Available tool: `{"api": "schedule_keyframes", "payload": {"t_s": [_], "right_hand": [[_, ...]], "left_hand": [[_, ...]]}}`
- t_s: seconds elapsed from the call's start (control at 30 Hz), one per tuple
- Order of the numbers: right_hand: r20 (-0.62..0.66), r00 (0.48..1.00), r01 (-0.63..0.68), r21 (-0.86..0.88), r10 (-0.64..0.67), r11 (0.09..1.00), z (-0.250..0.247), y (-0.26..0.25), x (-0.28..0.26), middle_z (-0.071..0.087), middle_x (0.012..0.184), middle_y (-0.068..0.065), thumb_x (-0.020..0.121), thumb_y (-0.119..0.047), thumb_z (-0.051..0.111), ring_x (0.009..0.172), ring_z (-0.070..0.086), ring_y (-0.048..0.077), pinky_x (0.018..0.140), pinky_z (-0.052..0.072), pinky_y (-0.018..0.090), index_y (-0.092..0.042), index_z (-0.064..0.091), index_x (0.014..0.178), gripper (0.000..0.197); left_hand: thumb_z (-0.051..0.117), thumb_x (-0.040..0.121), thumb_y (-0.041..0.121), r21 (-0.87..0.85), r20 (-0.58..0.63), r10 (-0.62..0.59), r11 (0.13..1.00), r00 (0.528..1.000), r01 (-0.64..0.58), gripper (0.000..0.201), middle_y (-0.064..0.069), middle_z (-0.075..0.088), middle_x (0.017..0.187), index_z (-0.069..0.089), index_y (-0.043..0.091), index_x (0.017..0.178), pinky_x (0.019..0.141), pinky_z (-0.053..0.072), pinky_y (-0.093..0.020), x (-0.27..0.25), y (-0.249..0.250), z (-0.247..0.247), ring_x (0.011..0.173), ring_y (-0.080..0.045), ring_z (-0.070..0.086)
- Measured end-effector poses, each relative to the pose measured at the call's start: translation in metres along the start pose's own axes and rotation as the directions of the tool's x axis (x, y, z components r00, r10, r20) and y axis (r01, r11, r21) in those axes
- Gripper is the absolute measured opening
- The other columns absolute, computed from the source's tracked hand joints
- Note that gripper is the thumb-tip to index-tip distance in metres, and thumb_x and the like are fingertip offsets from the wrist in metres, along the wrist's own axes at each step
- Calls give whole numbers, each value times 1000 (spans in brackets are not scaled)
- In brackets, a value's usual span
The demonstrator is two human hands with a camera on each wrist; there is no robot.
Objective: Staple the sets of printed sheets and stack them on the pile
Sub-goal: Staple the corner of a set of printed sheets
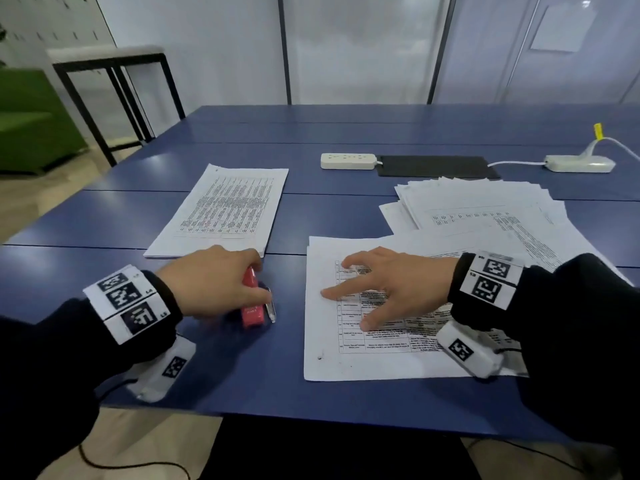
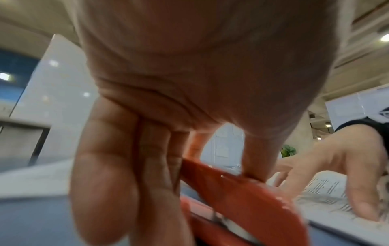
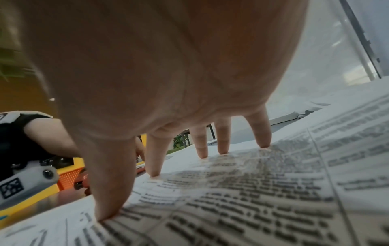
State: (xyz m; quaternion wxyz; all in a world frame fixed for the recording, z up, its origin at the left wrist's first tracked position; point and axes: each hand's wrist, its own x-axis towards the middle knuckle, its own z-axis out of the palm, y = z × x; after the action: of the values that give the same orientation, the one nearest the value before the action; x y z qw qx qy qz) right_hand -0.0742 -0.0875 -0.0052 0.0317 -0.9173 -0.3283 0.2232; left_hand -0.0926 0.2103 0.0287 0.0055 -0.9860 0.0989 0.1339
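Observation:
A red stapler (image 1: 252,306) sits on the blue table (image 1: 207,368), and my left hand (image 1: 221,282) grips it from above with fingers and thumb curled round its body (image 2: 242,191). To its right lies a set of printed sheets (image 1: 346,358) with a table printed on it. My right hand (image 1: 377,285) rests on this set with fingers spread and straight, fingertips (image 3: 109,214) pressing the paper (image 3: 252,199). A neat pile of printed sheets (image 1: 225,209) lies beyond the stapler.
A loose fan of more printed sheets (image 1: 485,206) spreads at the right. Behind it are a black mat (image 1: 436,166), a white power strip (image 1: 348,161) and a white adapter with cable (image 1: 578,163). The table's front edge runs below my wrists.

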Motion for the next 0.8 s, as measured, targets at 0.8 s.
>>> {"api": "schedule_keyframes", "payload": {"t_s": [0.8], "right_hand": [[-176, 979, 15, 569, 104, 822, 22, 47, 0, 50, 148, -23, 51, -66, 96, 144, 41, 19, 125, 16, 58, -56, 9, 156, 136]], "left_hand": [[67, 87, 38, 142, -152, 430, 901, 890, -411, 28, -1, 65, 90, 57, 22, 107, 75, 55, -40, 76, 84, -12, 81, -24, 60]]}}
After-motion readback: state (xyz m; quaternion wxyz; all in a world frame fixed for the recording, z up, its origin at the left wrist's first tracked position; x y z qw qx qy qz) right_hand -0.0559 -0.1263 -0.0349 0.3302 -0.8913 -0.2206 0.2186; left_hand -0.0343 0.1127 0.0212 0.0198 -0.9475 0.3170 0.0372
